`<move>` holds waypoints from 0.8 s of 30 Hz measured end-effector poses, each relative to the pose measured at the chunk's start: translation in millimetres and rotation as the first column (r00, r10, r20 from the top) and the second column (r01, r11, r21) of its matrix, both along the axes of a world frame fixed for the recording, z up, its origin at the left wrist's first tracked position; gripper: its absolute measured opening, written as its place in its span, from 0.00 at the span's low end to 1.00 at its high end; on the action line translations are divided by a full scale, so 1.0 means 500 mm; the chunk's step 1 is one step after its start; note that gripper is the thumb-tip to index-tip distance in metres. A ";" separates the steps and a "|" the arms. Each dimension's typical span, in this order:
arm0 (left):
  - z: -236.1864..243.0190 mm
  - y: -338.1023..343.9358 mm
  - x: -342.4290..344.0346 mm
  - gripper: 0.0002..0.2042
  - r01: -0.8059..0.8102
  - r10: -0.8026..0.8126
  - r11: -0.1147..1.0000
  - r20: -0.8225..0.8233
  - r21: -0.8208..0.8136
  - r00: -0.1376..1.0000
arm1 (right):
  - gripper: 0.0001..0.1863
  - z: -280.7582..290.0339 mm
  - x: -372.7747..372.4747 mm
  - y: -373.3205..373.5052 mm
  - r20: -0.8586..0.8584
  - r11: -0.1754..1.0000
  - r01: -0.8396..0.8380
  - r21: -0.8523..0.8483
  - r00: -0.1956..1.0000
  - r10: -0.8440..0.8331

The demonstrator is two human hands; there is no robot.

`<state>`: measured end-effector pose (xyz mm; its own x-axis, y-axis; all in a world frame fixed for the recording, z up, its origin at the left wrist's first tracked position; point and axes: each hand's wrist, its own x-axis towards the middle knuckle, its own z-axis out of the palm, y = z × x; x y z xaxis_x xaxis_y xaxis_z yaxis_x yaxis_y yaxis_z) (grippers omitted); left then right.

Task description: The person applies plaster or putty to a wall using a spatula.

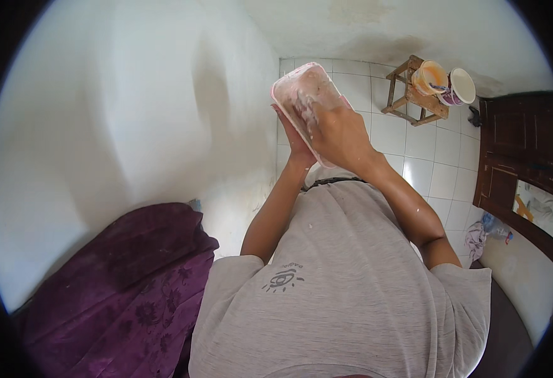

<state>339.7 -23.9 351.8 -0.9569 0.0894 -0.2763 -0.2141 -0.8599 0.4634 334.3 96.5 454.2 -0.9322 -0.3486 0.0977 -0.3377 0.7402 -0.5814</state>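
L hand (296,137) holds pink tub (294,80), fingers along outer L side, spread unclear. R hand (344,137) fingers inside tub, white-smeared; grip/opening can't tell.

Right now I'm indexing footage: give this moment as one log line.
left hand: holds pink-rimmed tray; right hand: in tray; tray contents: whitish smears; background: buckets, wooden stool

Left of the grip, pale wall (150,94) with soft grey shadows (210,101). Beyond it, second pale wall (308,25), stained low down. Rightward, white floor tiles (387,135) catching glare, small wooden stool (419,99); farther right, dark panelled woodwork (509,135).
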 end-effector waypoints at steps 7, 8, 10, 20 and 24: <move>0.006 0.095 -0.094 0.42 0.024 -0.022 0.999 -0.034 0.045 0.999 | 0.10 0.011 -0.145 0.108 0.047 0.999 -0.008 0.045 0.999 0.006; 0.008 0.113 -0.111 0.42 0.000 0.000 1.000 0.006 0.005 1.000 | 0.10 -0.009 -0.153 0.109 -0.022 1.000 -0.027 -0.002 0.999 0.027; -0.001 0.131 -0.137 0.42 -0.036 0.037 0.999 0.042 -0.037 0.998 | 0.10 -0.022 -0.174 0.125 -0.096 0.997 -0.063 -0.049 0.994 0.058; -0.008 0.166 -0.234 0.43 -0.073 0.077 0.992 0.025 -0.106 0.997 | 0.11 -0.035 -0.284 0.174 -0.029 0.987 -0.141 -0.077 0.990 0.139; -0.008 0.151 -0.258 0.44 0.044 -0.042 0.998 -0.050 0.044 0.998 | 0.11 -0.024 -0.324 0.199 0.125 0.954 -0.289 0.085 0.952 0.278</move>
<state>210.5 51.4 347.9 -0.9641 0.1422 -0.2241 -0.2295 -0.8707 0.4350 172.1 196.0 442.3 -0.7964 -0.6027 -0.0498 -0.4799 0.6799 -0.5544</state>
